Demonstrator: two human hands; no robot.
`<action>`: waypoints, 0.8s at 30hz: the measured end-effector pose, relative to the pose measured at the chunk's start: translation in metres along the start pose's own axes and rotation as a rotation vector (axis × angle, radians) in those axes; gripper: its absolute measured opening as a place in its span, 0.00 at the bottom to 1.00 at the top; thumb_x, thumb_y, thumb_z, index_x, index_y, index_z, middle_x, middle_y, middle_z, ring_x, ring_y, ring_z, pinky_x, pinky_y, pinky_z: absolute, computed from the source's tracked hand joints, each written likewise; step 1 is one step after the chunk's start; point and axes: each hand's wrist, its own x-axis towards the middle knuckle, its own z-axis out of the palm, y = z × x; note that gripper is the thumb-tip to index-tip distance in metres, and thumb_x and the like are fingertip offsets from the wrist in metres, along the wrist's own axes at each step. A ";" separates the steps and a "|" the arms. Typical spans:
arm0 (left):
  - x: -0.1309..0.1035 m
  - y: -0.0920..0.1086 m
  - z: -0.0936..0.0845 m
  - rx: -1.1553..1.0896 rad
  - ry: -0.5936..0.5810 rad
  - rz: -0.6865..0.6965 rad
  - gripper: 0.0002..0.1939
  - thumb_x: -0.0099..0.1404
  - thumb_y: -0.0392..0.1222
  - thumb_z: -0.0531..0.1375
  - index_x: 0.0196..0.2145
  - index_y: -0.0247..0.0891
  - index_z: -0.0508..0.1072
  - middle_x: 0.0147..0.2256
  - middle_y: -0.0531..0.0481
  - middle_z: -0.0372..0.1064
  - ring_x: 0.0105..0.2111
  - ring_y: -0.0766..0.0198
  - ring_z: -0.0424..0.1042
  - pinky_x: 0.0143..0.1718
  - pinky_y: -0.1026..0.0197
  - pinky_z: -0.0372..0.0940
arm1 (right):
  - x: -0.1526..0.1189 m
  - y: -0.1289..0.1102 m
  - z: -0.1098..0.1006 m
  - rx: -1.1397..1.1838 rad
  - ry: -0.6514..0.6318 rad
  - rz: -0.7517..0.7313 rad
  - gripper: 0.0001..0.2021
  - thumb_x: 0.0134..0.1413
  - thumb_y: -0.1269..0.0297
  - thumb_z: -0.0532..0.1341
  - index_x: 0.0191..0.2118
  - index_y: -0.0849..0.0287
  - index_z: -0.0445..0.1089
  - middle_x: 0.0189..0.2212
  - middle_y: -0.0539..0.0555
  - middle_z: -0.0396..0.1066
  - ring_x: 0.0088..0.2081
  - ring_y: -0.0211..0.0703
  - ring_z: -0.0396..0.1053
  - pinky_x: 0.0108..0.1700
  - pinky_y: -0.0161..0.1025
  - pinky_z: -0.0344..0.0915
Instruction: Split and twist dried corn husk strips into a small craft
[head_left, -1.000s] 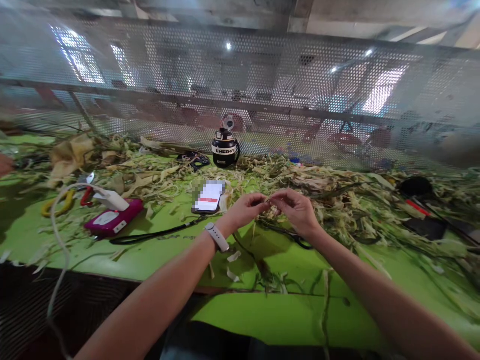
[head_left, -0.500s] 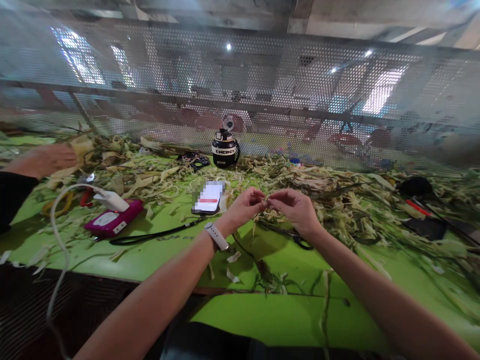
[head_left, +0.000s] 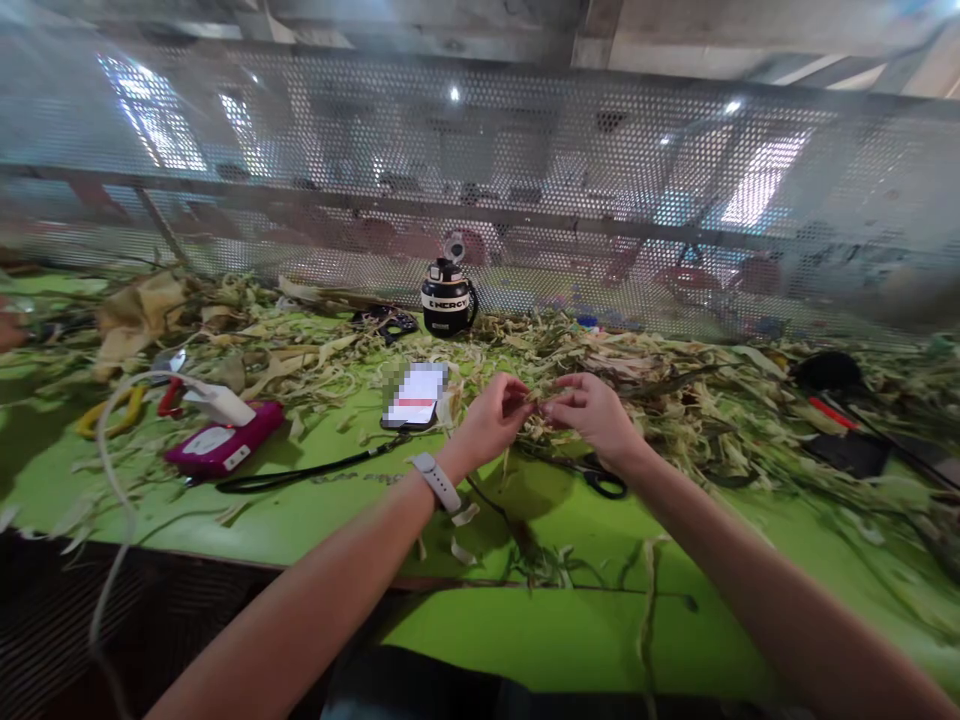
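My left hand (head_left: 495, 420), with a pale watch (head_left: 436, 482) on its wrist, is closed in a pinch near the middle of the green table (head_left: 330, 520). Close beside it on the right, my right hand (head_left: 592, 418) also has its fingers pinched together. Whatever lies between the fingertips is too small to make out against the pale dried husk strips (head_left: 697, 430) behind. Dark-handled scissors (head_left: 604, 482) lie just below my right hand, their blades partly hidden. A phone (head_left: 417, 394) with a lit screen rests left of my left hand.
A black bottle (head_left: 447, 305) stands at the back before a perforated metal screen (head_left: 525, 180). On the left are a magenta power bank (head_left: 225, 445) with a white cable and yellow-handled scissors (head_left: 112, 412). Another person's hand (head_left: 10, 330) shows at the left edge.
The other person's hand has moved left, away from the broad husk, almost out of view. My fingertips have parted slightly, and both hands stay in nearly the same place.
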 end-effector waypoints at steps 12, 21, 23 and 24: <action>-0.007 0.013 -0.002 0.356 -0.087 0.222 0.08 0.61 0.41 0.55 0.38 0.38 0.60 0.33 0.47 0.68 0.33 0.63 0.68 0.33 0.61 0.62 | -0.004 -0.004 0.003 0.076 0.084 0.034 0.19 0.36 0.73 0.63 0.39 0.60 0.59 0.20 0.44 0.70 0.21 0.33 0.68 0.28 0.34 0.68; -0.005 0.007 -0.004 0.391 -0.026 0.176 0.09 0.61 0.45 0.55 0.35 0.39 0.60 0.27 0.52 0.65 0.26 0.66 0.65 0.28 0.64 0.57 | -0.007 -0.008 0.003 0.009 0.026 -0.044 0.19 0.41 0.67 0.62 0.43 0.61 0.63 0.24 0.49 0.72 0.20 0.36 0.68 0.26 0.36 0.66; -0.004 0.007 -0.005 0.391 0.004 0.179 0.09 0.62 0.46 0.55 0.34 0.39 0.60 0.26 0.52 0.65 0.26 0.66 0.64 0.28 0.64 0.56 | -0.005 -0.007 0.000 -0.025 0.056 -0.119 0.17 0.42 0.65 0.62 0.41 0.61 0.64 0.27 0.52 0.73 0.21 0.37 0.69 0.26 0.36 0.66; -0.003 0.007 -0.005 0.387 0.016 0.175 0.09 0.62 0.46 0.55 0.33 0.39 0.60 0.26 0.52 0.65 0.26 0.66 0.64 0.28 0.64 0.56 | -0.004 -0.007 -0.002 -0.051 0.067 -0.154 0.15 0.42 0.64 0.62 0.39 0.60 0.65 0.28 0.52 0.72 0.22 0.37 0.69 0.26 0.36 0.67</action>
